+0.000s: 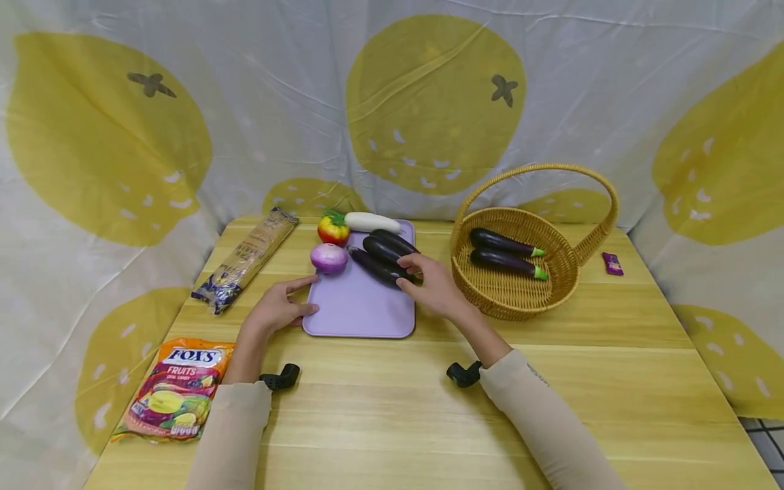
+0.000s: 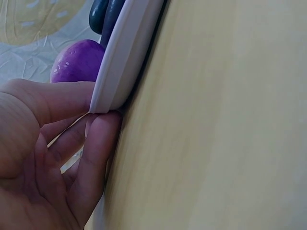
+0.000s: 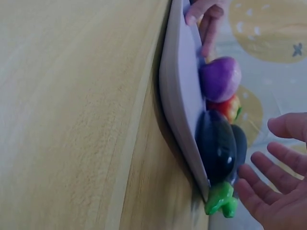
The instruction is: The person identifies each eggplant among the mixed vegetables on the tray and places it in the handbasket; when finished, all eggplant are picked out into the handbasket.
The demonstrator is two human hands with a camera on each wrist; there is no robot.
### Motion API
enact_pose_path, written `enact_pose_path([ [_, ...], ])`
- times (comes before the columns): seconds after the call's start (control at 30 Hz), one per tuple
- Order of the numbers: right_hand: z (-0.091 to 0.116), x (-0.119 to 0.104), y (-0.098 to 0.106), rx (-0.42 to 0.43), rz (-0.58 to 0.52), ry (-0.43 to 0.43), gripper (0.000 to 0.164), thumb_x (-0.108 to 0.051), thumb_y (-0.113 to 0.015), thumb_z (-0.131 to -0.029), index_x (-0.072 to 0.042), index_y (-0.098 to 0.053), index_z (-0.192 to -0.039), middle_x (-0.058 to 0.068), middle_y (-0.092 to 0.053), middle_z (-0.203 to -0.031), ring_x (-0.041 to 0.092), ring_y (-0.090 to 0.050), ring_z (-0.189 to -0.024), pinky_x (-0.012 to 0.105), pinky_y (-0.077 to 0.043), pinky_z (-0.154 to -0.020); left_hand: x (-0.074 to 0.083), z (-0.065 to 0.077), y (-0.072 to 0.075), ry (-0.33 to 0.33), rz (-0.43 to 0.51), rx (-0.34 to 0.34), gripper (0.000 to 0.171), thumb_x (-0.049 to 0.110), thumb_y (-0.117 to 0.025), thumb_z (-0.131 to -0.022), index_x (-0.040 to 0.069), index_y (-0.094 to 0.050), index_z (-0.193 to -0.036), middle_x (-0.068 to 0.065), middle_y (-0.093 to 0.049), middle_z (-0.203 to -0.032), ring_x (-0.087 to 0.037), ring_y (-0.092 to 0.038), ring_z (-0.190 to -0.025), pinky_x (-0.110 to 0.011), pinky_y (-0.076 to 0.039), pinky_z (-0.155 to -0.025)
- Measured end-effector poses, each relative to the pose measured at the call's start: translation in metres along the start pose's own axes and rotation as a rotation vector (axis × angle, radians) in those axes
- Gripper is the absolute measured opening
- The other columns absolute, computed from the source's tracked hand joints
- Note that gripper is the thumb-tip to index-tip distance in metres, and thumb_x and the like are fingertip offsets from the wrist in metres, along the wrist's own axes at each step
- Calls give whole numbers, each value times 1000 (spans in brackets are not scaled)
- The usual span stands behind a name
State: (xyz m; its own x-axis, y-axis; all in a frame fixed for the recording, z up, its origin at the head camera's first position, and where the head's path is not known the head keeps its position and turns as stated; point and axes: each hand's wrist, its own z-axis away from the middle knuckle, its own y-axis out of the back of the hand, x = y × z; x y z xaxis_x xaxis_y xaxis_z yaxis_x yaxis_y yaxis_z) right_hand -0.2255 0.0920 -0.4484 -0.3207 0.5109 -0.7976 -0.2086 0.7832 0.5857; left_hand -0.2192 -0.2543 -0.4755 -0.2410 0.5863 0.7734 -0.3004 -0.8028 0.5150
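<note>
Wood-grain surface (image 1: 373, 408) carries everything. Wicker basket (image 1: 513, 312), handle up, at right; two basket eggplants (image 1: 507, 263) inside. Lilac tray (image 1: 358, 316) left of basket. Candy bag (image 1: 177, 391) at near left, noodle pack (image 1: 248, 258) beyond it. Left hand (image 1: 275, 307) grips tray's left rim. Right hand (image 1: 431, 286), fingers spread, grips nothing, just beside dark tray eggplants (image 1: 372, 267). White radish (image 1: 372, 222) at tray's far edge. Purple onion (image 1: 329, 258) at left edge, red-yellow vegetable (image 1: 333, 231) behind it. Small purple packet (image 1: 612, 264) right of basket.

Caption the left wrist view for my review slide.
Left hand gripping the edge of a lilac tray, purple onion and dark eggplants behind its rim.
</note>
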Motion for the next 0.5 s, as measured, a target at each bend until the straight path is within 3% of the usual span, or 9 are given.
enact_pose_path([
  [0.5, -13, 4, -12, -29, 145, -48, 46, -25, -70, -98, -5, -62, -138, 11, -66, -134, 30, -61, -124, 44, -49, -109, 0, 2, 0, -21, 21, 3, 70, 12, -76, -92, 23, -49, -155, -1, -51, -67, -14, -56, -59, -27, -54, -58],
])
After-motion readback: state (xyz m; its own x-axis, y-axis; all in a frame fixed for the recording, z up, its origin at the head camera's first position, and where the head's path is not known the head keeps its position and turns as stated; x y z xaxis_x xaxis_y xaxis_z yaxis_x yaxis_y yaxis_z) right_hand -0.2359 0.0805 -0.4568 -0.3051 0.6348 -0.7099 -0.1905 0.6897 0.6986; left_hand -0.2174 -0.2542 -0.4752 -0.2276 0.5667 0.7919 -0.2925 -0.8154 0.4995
